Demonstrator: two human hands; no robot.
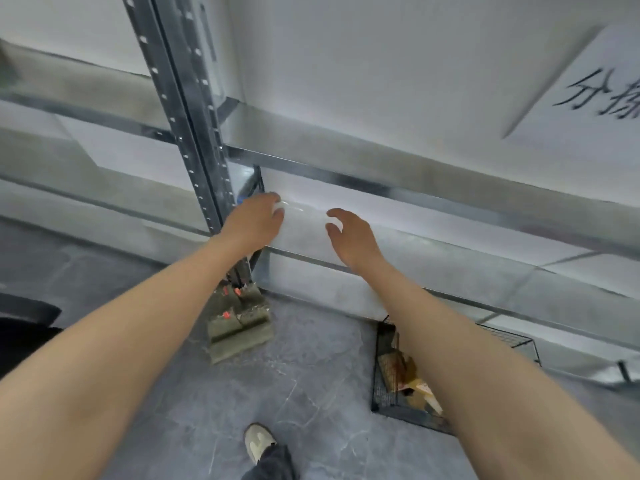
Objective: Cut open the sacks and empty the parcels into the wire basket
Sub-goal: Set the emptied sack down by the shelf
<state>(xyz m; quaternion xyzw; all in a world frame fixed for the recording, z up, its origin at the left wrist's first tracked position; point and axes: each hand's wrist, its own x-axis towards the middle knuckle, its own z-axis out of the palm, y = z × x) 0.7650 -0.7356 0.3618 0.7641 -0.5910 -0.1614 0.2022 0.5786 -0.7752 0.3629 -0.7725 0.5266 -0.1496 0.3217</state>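
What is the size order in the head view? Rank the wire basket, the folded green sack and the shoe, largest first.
1. wire basket: largest, though partly hidden.
2. folded green sack.
3. shoe: smallest, even though it lies nearest the camera.

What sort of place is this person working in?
Likely a parcel sorting or storage room: bare metal racking, a wire basket of parcels on the floor, and folded green sacks at the rack's foot.
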